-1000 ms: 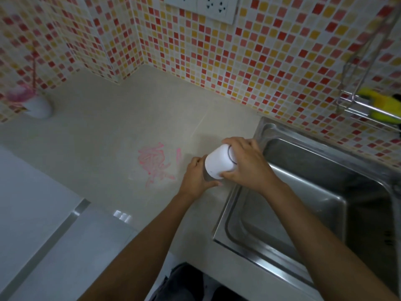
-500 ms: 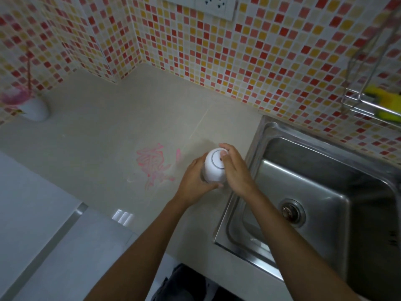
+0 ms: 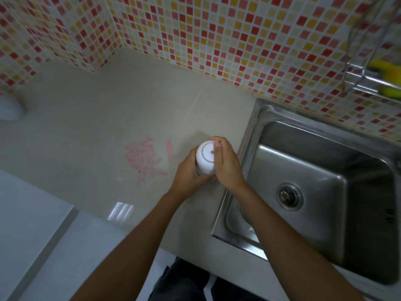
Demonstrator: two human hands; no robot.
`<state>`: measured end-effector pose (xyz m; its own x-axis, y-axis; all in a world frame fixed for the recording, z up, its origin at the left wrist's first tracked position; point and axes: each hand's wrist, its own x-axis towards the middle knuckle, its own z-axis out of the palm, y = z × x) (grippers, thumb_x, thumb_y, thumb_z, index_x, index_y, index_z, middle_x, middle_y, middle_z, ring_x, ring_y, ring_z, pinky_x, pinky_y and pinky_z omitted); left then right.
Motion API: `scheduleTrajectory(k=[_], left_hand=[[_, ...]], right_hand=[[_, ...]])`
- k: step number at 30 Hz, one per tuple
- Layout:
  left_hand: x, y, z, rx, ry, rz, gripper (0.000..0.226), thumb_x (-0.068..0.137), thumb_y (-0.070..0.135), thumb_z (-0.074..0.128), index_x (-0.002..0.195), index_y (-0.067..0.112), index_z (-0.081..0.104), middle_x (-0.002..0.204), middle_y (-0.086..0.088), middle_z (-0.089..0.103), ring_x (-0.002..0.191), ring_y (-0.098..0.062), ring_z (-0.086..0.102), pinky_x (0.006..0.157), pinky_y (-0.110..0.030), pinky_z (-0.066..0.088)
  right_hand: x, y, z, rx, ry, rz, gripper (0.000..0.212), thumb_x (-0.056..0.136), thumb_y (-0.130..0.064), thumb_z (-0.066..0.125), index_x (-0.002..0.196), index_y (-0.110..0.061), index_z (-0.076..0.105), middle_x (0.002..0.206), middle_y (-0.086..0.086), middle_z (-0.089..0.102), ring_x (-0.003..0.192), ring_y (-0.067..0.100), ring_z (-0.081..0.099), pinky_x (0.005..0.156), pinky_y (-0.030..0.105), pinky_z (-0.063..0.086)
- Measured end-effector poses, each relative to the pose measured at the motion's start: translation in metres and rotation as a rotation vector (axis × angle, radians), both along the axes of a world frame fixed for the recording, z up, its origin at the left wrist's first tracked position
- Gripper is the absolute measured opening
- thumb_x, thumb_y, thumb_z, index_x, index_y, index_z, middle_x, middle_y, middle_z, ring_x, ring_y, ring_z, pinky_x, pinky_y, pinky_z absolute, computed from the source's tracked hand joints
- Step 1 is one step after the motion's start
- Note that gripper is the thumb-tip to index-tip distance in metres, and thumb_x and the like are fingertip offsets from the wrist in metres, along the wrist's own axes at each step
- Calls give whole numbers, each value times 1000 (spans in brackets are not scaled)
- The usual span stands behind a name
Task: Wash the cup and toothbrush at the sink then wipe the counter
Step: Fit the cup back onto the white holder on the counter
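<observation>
Both hands grasp the cup (image 3: 206,153), which sits between them above the counter (image 3: 104,118). It is turned over: its round base with a small centre mark faces up toward the camera, and its mouth points down. Its long axis runs roughly vertical, leaning a little away from the person.

The left hand (image 3: 187,175) wraps the cup's lower side from the left, fingers curled under and around it. The right hand (image 3: 228,165) closes on the right side, with fingertips hooked over the edge of the base.

The sink (image 3: 314,168) begins just to the right of the right hand, so that hand is the nearer one. Washing probably calls for a short sideways carry to the right, over the steel rim and above the drain (image 3: 289,197). The cup would likely need turning mouth-up to take water.

Just left of the left hand, pink scribbled marks (image 3: 143,160) stain the counter, likely what the wiping is for.

The hands hide the cup's mouth, so it cannot be told whether the rim touches the counter or hangs above it. No tap shows and no toothbrush can be made out. Far to the left a white rounded object (image 3: 8,108) is cut off by the frame edge. Up and to the right, a blurred yellow thing (image 3: 388,78) sits in a wire rack (image 3: 358,71).
</observation>
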<state>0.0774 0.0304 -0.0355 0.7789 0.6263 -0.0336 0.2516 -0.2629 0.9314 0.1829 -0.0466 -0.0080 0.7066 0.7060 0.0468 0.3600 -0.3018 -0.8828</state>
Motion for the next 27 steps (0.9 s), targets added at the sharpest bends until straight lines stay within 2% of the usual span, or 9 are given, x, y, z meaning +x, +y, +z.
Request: scheduleTrajectory(k=[6, 9, 11, 12, 15, 17, 20, 24, 27], left_hand=[[-2, -4, 6, -13, 16, -33, 86, 64, 35, 83, 138, 20, 42, 130, 8, 56, 116, -2, 54, 95, -13, 43], [-4, 1, 3, 6, 67, -93, 83, 68, 13, 75, 143, 15, 36, 140, 0, 49, 127, -10, 48, 106, -25, 40], [-7, 4, 9, 37, 124, -56, 81, 73, 4, 61, 147, 12, 30, 150, -7, 38, 138, -18, 37, 115, -34, 29], [-10, 5, 16, 49, 155, 3, 78, 78, 2, 57, 149, 9, 26, 154, -9, 32, 142, -20, 30, 118, -31, 21], [-16, 3, 39, 179, 103, 84, 59, 92, 10, 41, 149, 6, 25, 155, -6, 28, 141, -10, 25, 112, -17, 13], [-17, -1, 49, 260, 90, 9, 51, 100, 23, 35, 148, 7, 30, 153, -5, 33, 140, -12, 29, 113, -19, 16], [-17, -5, 42, 309, 122, -73, 56, 100, 41, 26, 146, 9, 35, 151, -6, 38, 141, -17, 33, 118, -28, 21], [-12, -11, 44, 463, 158, -8, 53, 103, 32, 29, 149, 7, 25, 156, -9, 27, 145, -22, 23, 120, -32, 14], [7, -24, 59, 623, 112, -28, 56, 102, 37, 24, 150, 8, 21, 158, -6, 20, 147, -20, 13, 119, -33, 9]], right_hand=[[0, 0, 3, -26, -12, 16, 37, 98, -31, 29, 118, -14, 55, 115, 5, 60, 101, 12, 54, 89, 16, 37], [4, 1, 10, -30, 108, 70, 33, 102, -25, 35, 130, -15, 49, 123, 5, 57, 111, 15, 53, 96, 23, 38], [5, -1, 17, 11, 255, 58, 37, 102, -24, 38, 139, -18, 41, 126, 4, 52, 115, 14, 50, 98, 22, 34], [6, -4, 19, 26, 285, 26, 39, 102, -23, 39, 141, -18, 40, 127, 4, 51, 117, 12, 49, 98, 21, 32], [6, -13, 16, 17, 203, -98, 36, 101, -19, 41, 136, -14, 47, 133, 5, 53, 120, 10, 47, 100, 21, 32], [3, -19, 11, -21, 166, -120, 32, 101, -19, 41, 129, -12, 54, 131, 6, 57, 121, 16, 51, 100, 23, 35], [-2, -25, 10, -78, 144, -93, 32, 103, -21, 36, 122, -11, 59, 126, 7, 61, 119, 23, 54, 98, 23, 36], [2, -44, 26, -106, 53, -108, 40, 102, -27, 39, 136, -9, 49, 141, 9, 51, 131, 22, 45, 110, 27, 30], [18, -73, 34, -136, -187, -106, 47, 99, -37, 42, 140, -14, 45, 143, 9, 48, 133, 25, 42, 113, 37, 30]])
